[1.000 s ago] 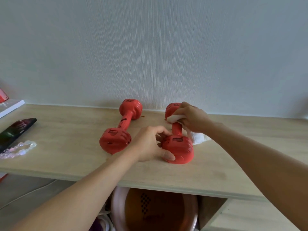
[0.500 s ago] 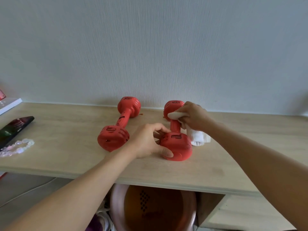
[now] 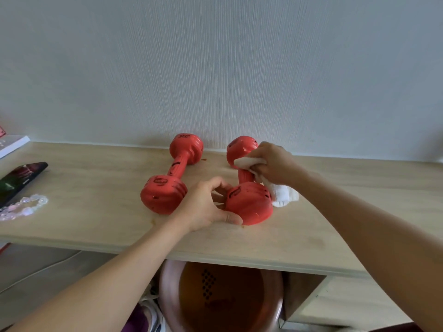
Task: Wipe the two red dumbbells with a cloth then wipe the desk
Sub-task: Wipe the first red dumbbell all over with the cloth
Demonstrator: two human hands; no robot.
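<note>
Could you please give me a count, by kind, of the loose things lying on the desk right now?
Red dumbbells: 2, the left dumbbell and the right dumbbell
White cloth: 1
Dark phone: 1
Clear bead bracelet: 1
White book at the left edge: 1
Total: 6

Bare desk (image 3: 347, 212) lies open to my right; the left dumbbell (image 3: 171, 178) crowds my left hand (image 3: 206, 204), phone (image 3: 19, 178) and beads (image 3: 24, 207) far left.
</note>
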